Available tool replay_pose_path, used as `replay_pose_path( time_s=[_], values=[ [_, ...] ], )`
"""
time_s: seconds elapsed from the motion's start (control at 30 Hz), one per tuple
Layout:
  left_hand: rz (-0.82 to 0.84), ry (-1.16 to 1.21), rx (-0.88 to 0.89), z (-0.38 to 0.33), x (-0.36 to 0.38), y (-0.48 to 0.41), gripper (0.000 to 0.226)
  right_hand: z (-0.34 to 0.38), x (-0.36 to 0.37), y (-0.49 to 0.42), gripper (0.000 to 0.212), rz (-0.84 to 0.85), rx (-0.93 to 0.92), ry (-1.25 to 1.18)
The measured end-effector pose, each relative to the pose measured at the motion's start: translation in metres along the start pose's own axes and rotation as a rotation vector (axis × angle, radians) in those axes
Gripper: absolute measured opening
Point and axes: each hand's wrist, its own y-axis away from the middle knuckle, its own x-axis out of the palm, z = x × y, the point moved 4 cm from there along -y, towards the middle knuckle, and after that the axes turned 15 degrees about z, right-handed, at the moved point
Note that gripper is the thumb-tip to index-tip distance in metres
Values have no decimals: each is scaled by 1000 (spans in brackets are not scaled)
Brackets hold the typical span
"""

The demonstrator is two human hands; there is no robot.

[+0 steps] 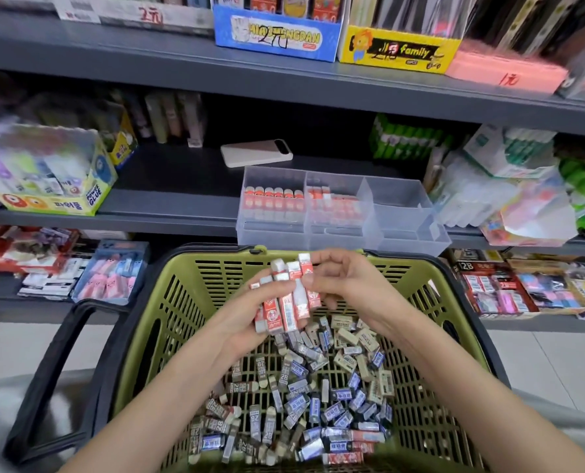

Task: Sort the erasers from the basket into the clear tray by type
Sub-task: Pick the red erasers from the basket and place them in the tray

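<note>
Over the far half of the green basket (pixel 181 268), the left hand (pixel 246 326) cradles a bundle of red-sleeved erasers (pixel 289 302), fingers curled round it. The right hand (pixel 349 281) pinches the bundle's upper ends with bent fingertips. The clear tray (pixel 403 216) sits at the shelf's (pixel 168 203) front edge, just beyond the basket.

Grey shop shelves (pixel 284 80) crowded with stationery boxes (pixel 277 35); pale tiled floor (pixel 540 363).

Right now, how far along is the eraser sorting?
Done: clear tray's left and middle compartments hold red-sleeved erasers; right one looks empty. In hand: left hand and right hand hold a red-sleeved bundle over the basket. Left: many blue, brown, beige erasers inside.
</note>
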Motion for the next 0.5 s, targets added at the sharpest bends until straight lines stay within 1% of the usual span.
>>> replay_pose_path(
  time_s=[0.07,0.13,0.2,0.27,0.3,0.37,0.43,0.5],
  values=[
    [4,-17,25,-13,8,-7,34,16,-10,-5,25,-6,-39,-21],
    [-17,14,53,-24,10,-15,35,34,-28,-10,25,-63,-101,-36],
    [-33,41,102,-36,10,-21,36,51,-57,-19,24,-206,-178,-16],
    [-39,36,151,-49,9,-27,37,63,-91,-32,24,-405,-214,68],
    [-43,22,168,-56,9,-29,37,67,-105,-41,27,-488,-205,126],
    [-50,-2,194,-68,8,-35,39,67,-126,-61,31,-576,-157,211],
    [-62,-25,221,-80,6,-42,40,64,-139,-80,35,-604,-97,307],
    [-62,-48,252,-90,3,-48,39,60,-145,-94,37,-604,0,485]
  ],
)
